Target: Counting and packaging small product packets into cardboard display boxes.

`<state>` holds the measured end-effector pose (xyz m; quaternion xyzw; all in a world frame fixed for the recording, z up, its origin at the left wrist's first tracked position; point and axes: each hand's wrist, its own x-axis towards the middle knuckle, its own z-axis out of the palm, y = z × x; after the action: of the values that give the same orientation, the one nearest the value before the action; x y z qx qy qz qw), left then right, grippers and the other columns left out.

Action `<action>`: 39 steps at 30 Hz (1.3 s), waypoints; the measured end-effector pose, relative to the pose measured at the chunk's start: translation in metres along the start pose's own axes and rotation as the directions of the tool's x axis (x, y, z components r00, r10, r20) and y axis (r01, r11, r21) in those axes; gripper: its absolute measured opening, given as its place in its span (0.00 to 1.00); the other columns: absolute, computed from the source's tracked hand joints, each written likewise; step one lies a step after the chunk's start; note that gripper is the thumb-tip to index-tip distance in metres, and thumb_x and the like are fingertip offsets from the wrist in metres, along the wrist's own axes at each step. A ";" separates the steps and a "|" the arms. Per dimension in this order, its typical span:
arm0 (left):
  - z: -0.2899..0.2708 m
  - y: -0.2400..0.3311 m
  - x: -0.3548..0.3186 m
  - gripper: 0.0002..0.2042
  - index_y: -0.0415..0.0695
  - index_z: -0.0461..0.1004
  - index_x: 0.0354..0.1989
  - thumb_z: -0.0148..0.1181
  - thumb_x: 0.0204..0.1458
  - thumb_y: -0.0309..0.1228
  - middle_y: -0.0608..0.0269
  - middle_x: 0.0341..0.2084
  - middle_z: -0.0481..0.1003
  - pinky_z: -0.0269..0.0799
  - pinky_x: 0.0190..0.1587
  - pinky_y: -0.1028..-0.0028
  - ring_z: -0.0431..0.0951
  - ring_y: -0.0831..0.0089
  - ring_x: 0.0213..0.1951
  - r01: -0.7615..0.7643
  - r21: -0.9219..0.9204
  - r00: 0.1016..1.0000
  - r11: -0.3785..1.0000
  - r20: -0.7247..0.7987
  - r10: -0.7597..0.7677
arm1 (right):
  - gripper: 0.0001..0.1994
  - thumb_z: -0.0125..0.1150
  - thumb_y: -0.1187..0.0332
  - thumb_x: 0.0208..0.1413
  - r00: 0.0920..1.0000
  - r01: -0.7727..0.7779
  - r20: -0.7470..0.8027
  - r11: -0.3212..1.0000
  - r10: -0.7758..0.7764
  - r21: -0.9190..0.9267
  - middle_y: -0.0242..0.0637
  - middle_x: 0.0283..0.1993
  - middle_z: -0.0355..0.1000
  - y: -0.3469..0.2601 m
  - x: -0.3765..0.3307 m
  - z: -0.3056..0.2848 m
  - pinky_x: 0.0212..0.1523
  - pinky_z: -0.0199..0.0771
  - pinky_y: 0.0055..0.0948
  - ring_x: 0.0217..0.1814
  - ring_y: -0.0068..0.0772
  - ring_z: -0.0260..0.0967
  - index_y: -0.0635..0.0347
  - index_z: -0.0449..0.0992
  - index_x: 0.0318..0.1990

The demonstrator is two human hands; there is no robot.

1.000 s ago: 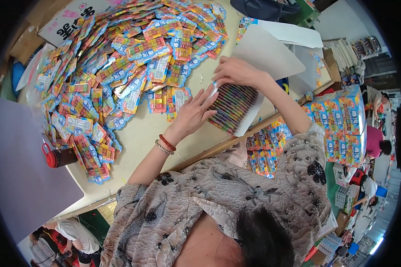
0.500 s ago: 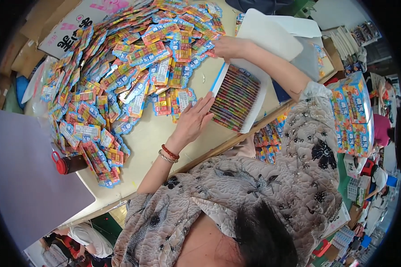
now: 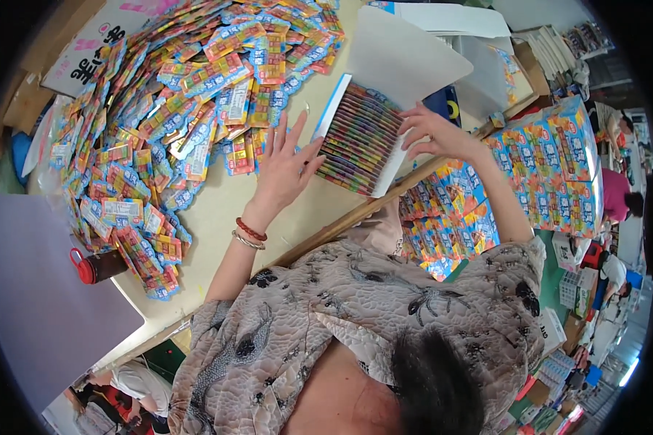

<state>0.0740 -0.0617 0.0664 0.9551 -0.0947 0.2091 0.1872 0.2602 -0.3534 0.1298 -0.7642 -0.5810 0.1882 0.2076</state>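
A shallow white box (image 3: 331, 107) lies on the table, packed with a row of thin colourful packets (image 3: 363, 138) standing on edge. Its pale lid flap (image 3: 406, 54) is folded back at the far side. My left hand (image 3: 283, 174), fingers spread, is at the box's left edge and holds nothing. At the right wall, my right hand (image 3: 432, 136) has its fingers apart and slightly bent, with the fingertips at the rim. Left of the box spreads a large heap of bright blue, yellow and red packets (image 3: 218, 76).
A dark bottle with a red lid (image 3: 98, 266) stands at the table's left, by a grey-purple panel (image 3: 43, 290). Stacked colourful cartons (image 3: 551, 167) are on the right, below the wooden table edge (image 3: 341, 225). White sheets (image 3: 457, 18) lie at the far right.
My right hand has come down from the box's far left corner to its right wall. The lid flap now stands further back, and my left hand's fingers have spread and lifted left.
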 end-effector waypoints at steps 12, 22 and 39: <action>0.038 0.109 0.021 0.32 0.38 0.52 0.65 0.55 0.50 0.21 0.45 0.31 0.73 0.69 0.39 0.56 0.74 0.48 0.35 0.350 -0.606 0.921 0.714 0.364 -0.143 | 0.13 0.64 0.56 0.50 1.000 -0.014 0.025 0.996 0.012 0.085 0.30 0.30 0.68 0.012 0.020 0.015 0.60 0.54 0.37 0.44 0.34 0.61 0.57 0.79 0.26; 0.037 0.109 0.012 0.24 0.33 0.62 0.59 0.52 0.52 0.22 0.46 0.37 0.71 0.67 0.41 0.61 0.72 0.55 0.39 0.076 -0.393 0.964 0.916 0.265 0.034 | 0.15 0.65 0.54 0.49 0.992 -0.086 -0.107 0.989 0.073 -0.121 0.34 0.38 0.68 0.006 0.006 0.040 0.71 0.44 0.46 0.53 0.39 0.62 0.58 0.78 0.32; 0.055 0.115 0.001 0.25 0.37 0.64 0.59 0.54 0.55 0.37 0.60 0.38 0.66 0.60 0.45 0.69 0.66 0.67 0.42 -0.140 0.211 0.984 0.967 0.141 0.112 | 0.37 0.68 0.60 0.52 0.239 -0.067 -0.566 0.595 0.789 0.801 0.44 0.47 0.72 0.007 0.025 0.132 0.41 0.75 0.27 0.40 0.29 0.72 0.68 0.58 0.65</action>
<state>0.0649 -0.1879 0.0572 0.9735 -0.1433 0.1680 0.0599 0.2022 -0.3180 0.0140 -0.7505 -0.0094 -0.0205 0.6605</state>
